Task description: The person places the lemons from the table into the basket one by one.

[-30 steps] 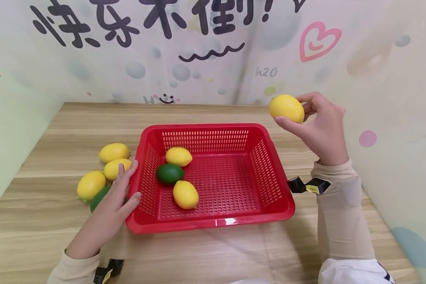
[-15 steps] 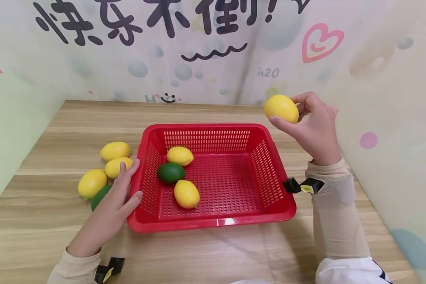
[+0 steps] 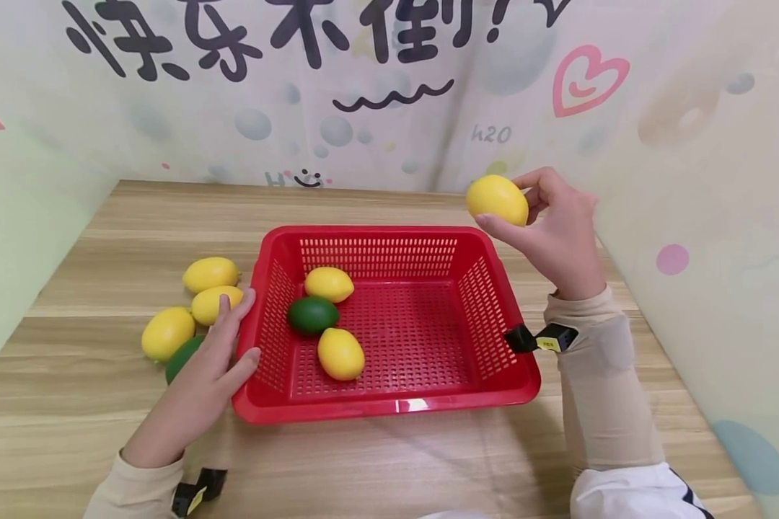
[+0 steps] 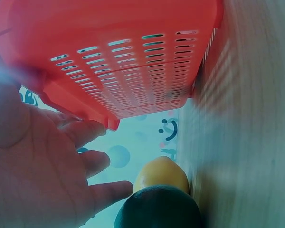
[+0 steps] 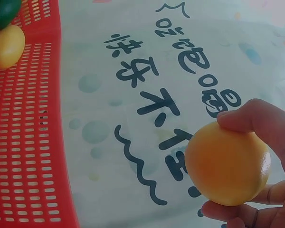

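L hand (image 3: 201, 378) nearest: fingers extended at red basket's (image 3: 363, 409) L rim, grip loose, nothing in it. On desk (image 3: 311, 468) just L: green fruit (image 3: 184, 358), partly hidden by hand, then 3 lemons (image 3: 168, 334). In basket, L half: 2 lemons (image 3: 340, 355) w/ dark green one (image 3: 313, 316) btwn. Farther, R hand (image 3: 561, 241): grip part-closed, thumb + fingers pinching single lemon (image 3: 497, 200), held up nr basket's far R corner. Printed wall (image 3: 389, 155) behind.

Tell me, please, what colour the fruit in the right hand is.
The fruit in the right hand is yellow, seen best in the head view.
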The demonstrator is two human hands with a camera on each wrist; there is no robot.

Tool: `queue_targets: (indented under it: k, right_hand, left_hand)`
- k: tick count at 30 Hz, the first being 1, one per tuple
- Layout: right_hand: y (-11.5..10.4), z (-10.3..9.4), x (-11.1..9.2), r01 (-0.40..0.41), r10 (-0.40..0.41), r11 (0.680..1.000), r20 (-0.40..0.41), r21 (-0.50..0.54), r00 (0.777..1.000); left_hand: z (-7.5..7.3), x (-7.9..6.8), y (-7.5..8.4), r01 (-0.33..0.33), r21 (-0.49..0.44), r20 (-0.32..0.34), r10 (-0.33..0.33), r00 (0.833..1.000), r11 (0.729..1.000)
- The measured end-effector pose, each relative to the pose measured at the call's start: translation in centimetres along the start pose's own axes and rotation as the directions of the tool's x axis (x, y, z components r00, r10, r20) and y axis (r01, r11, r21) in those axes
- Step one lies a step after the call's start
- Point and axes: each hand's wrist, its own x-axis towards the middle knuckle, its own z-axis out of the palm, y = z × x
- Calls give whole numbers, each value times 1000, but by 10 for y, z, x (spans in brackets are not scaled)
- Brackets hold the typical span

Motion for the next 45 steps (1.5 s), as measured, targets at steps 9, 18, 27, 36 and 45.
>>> queue_targets:
  k: [9,18,27,36,45]
  right_hand:
    - [-4,14,3,41,-41,999,57,10,998]
    - [-5,18,3,52,-50,998,75,-27,996]
    - [-6,26,5,66,-63,997,104,-26,993]
    - [-8,34,5,80,-74,996,140,-40,987]
    - [-14,46,9,141,-129,989,182,-54,975]
  left_hand:
    - [1,0,-2,2,-7,0,-2,1000,1000]
    - [1,0,-2,6,-24,2,-6,1000,1000]
    - [1,0,-1,7,-25,4,-7,1000,1000]
    - [1,1,0,6,-18,-2,-6,1000,1000]
    - [0,0,0,10,-13,-1,-10,1000,1000]
